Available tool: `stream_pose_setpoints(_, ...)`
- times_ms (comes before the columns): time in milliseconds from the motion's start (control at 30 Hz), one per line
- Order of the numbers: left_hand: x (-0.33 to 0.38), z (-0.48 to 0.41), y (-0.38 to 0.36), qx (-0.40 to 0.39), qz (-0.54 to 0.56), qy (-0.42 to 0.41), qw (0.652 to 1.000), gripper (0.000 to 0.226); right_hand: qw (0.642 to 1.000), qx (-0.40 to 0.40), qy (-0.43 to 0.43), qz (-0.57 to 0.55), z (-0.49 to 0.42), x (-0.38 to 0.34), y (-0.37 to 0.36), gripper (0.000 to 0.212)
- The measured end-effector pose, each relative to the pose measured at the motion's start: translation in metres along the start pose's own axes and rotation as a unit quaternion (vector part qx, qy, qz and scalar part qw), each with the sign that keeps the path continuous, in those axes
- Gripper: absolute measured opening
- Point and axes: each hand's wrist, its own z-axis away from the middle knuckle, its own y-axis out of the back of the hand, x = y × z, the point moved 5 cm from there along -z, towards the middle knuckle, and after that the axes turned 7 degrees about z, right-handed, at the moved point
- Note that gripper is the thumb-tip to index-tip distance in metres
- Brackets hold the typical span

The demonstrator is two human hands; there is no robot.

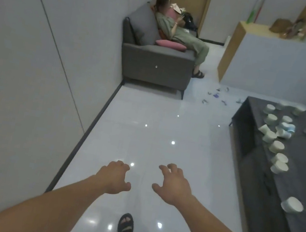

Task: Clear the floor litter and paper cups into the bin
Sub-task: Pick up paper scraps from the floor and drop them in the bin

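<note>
White glossy floor point(145, 134) stretches ahead. My left hand point(115, 177) and right hand point(173, 187) hang out in front holding nothing, fingers point(163, 168) apart and loosely curled. The floor litter point(215, 95), small bluish scraps, lies well ahead between the sofa point(156, 65) and the far end of the bench point(243, 151). The paper cups point(282, 147) are scattered over the bench top to my right, some tipped over. I see no bin. I judge the walk comes first: keep to the open lane between the wall point(33, 75) and the bench edge, then stop short of the seated person point(174, 30) before crouching for the scraps.
</note>
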Motion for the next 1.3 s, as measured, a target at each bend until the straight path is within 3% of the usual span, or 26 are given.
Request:
stream_pose_setpoints(300,0.111,-0.183,0.084,-0.017,-0.021,-0.113,0.993,0.072,0.993,0.02,-0.119,-0.009,-0.107,0.113,0.072,0.07)
stream_pose_setpoints(500,0.177,-0.272,0.109,-0.046,-0.052,-0.139,0.988,0.072,0.985,0.012,-0.166,-0.035,-0.165,0.187,0.092,0.07)
stream_pose_setpoints(1033,0.363,-0.511,0.196,-0.04,-0.05,-0.109,0.992,0.071,0.987,0.011,-0.153,-0.036,-0.365,0.416,0.213,0.07)
stream_pose_setpoints(1300,0.43,-0.647,0.235,-0.056,-0.066,-0.138,0.987,0.07,0.986,-0.001,-0.165,-0.026,-0.479,0.498,0.251,0.071)
